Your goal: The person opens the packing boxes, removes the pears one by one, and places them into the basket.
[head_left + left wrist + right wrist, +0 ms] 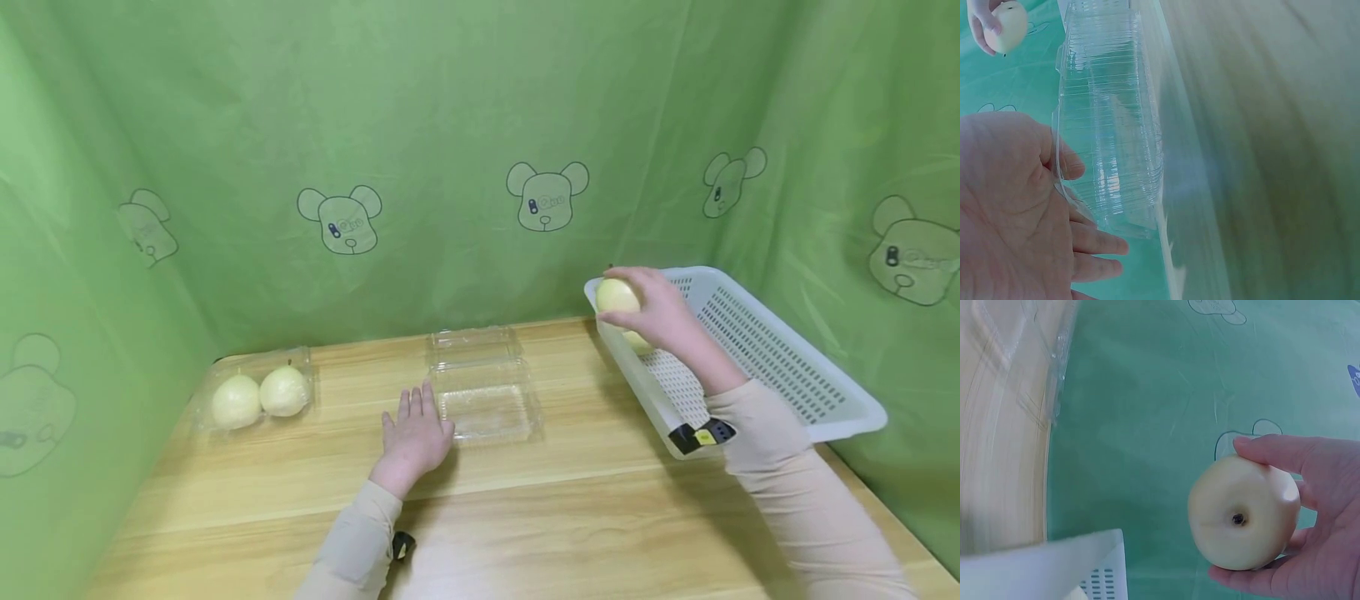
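My right hand [663,312] grips a round, pale yellow pear [618,296] above the left rim of a white perforated basket [780,342]. In the right wrist view the thumb and fingers curve round that pear [1241,512], its dark end spot facing the camera. Below it, another pear [637,342] shows inside the basket. My left hand [416,437] has its fingers straight, beside a clear plastic clamshell box [487,414] with its lid folded back. From the left wrist, the thumb [1071,164] overlaps the near edge of the box.
At the far left of the wooden table [315,492], another clear box [309,367] holds two pears [260,398]. Green curtains [450,108] with bear-head drawings close in the back and both sides. The basket takes up the table's right end.
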Demonstrator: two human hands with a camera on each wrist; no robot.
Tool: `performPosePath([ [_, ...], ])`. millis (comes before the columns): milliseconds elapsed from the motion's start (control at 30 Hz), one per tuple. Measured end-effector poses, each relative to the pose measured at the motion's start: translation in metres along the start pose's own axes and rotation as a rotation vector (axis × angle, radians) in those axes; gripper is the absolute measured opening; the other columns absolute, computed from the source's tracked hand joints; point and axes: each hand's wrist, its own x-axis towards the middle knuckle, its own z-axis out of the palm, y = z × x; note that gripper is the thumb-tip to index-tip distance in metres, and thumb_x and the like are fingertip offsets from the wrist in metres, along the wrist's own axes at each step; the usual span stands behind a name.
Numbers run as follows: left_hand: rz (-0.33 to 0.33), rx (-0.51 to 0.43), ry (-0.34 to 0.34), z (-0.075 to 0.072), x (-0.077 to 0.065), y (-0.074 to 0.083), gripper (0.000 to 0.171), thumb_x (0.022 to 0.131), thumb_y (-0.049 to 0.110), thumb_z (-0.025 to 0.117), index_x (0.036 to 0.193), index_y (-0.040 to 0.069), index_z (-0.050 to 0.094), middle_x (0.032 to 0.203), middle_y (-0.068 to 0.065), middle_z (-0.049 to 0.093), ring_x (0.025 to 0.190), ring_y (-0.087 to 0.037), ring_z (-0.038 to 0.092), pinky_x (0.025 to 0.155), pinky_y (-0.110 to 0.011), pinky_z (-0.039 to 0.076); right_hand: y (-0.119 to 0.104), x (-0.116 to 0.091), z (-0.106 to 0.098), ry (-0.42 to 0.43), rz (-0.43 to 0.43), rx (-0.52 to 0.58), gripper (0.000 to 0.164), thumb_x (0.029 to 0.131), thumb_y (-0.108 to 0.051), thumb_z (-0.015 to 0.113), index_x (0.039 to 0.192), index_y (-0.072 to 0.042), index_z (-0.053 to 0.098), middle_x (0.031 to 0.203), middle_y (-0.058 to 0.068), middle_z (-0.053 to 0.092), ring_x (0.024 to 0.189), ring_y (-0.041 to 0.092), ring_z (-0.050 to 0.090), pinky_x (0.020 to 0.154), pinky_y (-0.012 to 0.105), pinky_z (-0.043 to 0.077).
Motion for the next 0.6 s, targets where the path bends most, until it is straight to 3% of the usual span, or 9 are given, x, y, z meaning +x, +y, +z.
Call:
performPosePath([
  [200, 0.002, 0.001, 0.0, -0.001, -0.001, 0.0, 0.07, 0.1, 0.038, 0.033, 0.156, 0.003, 0.011, 0.161, -0.021, 0.021, 0.151, -0.038, 0.014, 0.119, -0.066, 0.014, 0.009, 0.0, -0.005, -0.008, 0.035, 0.004, 0.064, 0.082, -0.02, 0.075, 0.139, -0.003, 0.049, 0.145, 0.03, 0.042, 0.132, 0.05, 0.037, 0.1, 0.071, 0.034],
  [600, -0.003, -0.004, -0.004, -0.002, -0.001, 0.001, 0.07, 0.1, 0.038, 0.033, 0.156, 0.003, 0.01, 0.161, -0.021, 0.02, 0.151, -0.037, 0.013, 0.119, -0.066, 0.013, 0.025, 0.004, -0.015, -0.016, 0.092, 0.001, 0.068, 0.083, -0.022, 0.076, 0.141, -0.004, 0.047, 0.145, 0.031, 0.041, 0.129, 0.051, 0.037, 0.092, 0.071, 0.04],
])
